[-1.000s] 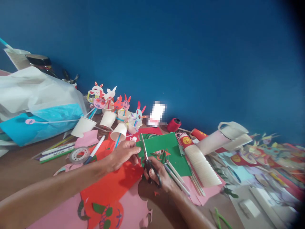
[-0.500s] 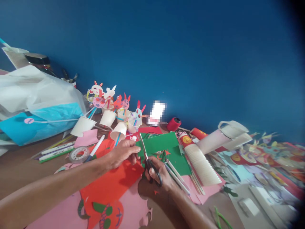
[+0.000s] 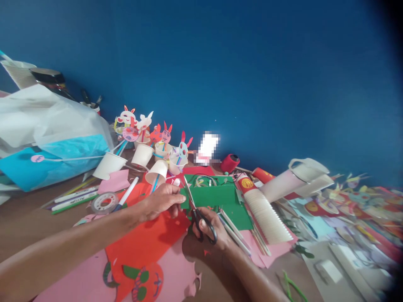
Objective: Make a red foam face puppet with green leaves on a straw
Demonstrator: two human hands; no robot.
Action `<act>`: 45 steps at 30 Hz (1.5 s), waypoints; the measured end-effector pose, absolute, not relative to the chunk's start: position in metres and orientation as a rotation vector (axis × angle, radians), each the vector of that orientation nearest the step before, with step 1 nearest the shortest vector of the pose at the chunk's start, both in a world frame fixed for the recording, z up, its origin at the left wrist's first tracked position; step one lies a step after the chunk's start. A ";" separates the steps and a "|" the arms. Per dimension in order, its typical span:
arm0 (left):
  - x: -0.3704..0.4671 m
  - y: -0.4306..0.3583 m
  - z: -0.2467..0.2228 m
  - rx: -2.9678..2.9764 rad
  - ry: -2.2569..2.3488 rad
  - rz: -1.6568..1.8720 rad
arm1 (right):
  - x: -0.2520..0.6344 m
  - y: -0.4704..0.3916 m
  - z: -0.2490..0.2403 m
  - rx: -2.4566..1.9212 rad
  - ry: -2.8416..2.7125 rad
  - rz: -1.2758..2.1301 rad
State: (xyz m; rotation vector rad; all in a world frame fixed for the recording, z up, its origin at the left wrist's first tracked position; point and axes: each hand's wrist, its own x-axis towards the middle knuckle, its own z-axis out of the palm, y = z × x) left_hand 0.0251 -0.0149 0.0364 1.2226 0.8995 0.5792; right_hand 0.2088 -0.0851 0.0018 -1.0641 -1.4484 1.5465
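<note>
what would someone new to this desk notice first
Probably the black-handled scissors in the right hand, blades across green paper at the center, with the left hand beside them. Then the cluster of paper animal faces on straws in white cups, behind the left hand.

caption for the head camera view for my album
Right hand works black-handled scissors at green paper pinched by the left hand, with paper-animal straws in cups beyond.
</note>
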 end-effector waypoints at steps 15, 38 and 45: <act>0.022 -0.009 0.027 1.142 0.809 0.446 | 0.215 -0.083 0.001 -1.029 -1.606 1.593; 0.025 -0.008 0.013 0.998 0.761 0.416 | 0.217 -0.082 -0.013 -1.039 -1.417 1.639; 0.012 -0.005 0.048 1.052 0.770 0.557 | 0.216 -0.081 0.000 -0.938 -1.462 1.691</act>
